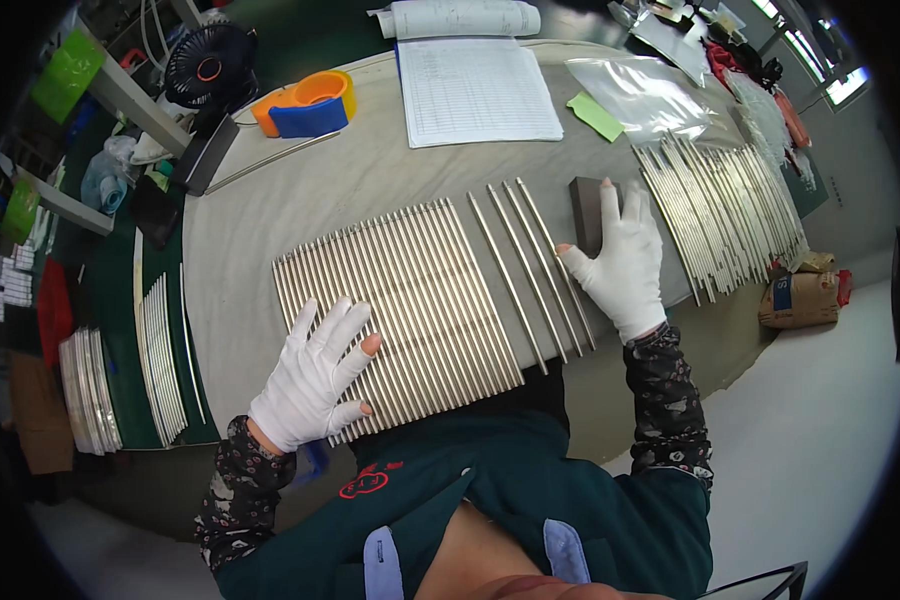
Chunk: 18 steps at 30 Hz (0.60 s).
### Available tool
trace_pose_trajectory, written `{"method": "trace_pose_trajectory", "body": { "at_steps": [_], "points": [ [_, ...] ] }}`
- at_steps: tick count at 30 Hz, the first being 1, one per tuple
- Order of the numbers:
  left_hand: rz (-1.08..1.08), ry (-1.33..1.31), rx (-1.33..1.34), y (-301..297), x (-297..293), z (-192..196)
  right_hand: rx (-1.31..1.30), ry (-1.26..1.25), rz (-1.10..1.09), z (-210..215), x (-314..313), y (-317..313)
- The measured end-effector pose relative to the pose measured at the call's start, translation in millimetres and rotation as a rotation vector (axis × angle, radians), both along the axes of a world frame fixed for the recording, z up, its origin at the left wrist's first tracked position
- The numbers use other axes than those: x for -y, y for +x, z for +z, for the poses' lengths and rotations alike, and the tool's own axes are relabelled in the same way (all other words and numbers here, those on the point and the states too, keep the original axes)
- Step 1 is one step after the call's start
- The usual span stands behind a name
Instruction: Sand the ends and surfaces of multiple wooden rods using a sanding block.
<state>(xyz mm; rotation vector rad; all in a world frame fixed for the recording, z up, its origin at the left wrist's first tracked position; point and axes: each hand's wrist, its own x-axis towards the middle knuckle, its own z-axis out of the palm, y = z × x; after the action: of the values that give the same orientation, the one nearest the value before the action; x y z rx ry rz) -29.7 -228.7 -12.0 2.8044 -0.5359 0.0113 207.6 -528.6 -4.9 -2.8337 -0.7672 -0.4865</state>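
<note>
While the left hand [315, 375] lies spread on the packed rods [430, 310] on the bench [360, 175], perhaps steadying them, the right hand [622, 258] is wide open by the block [585, 215]. Three loose rods [527, 272] lie near its thumb, likely spaced for easier gripping.

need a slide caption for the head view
Gloved left hand on a row of rods, right hand at a dark block, loose rods between.

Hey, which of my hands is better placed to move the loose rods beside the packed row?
Probably your right hand: its thumb is close to the rightmost of the loose rods. Your left hand is over the left part of the packed row, farther away.
</note>
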Motion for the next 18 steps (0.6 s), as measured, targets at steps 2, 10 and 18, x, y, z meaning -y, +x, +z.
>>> {"method": "trace_pose_trajectory", "body": {
  "at_steps": [2,10,18],
  "points": [
    [-0.055,-0.012,0.027,24.0,10.5,15.8,-0.003,-0.084,-0.114,-11.4,12.0,9.8],
    [-0.433,0.082,0.027,129.9,79.7,29.7,0.053,0.301,-0.018,7.0,-19.9,85.0],
    [-0.474,0.069,0.112,184.6,112.2,-0.8,0.072,0.142,-0.285,-17.9,71.1,139.1]
  ]
}}
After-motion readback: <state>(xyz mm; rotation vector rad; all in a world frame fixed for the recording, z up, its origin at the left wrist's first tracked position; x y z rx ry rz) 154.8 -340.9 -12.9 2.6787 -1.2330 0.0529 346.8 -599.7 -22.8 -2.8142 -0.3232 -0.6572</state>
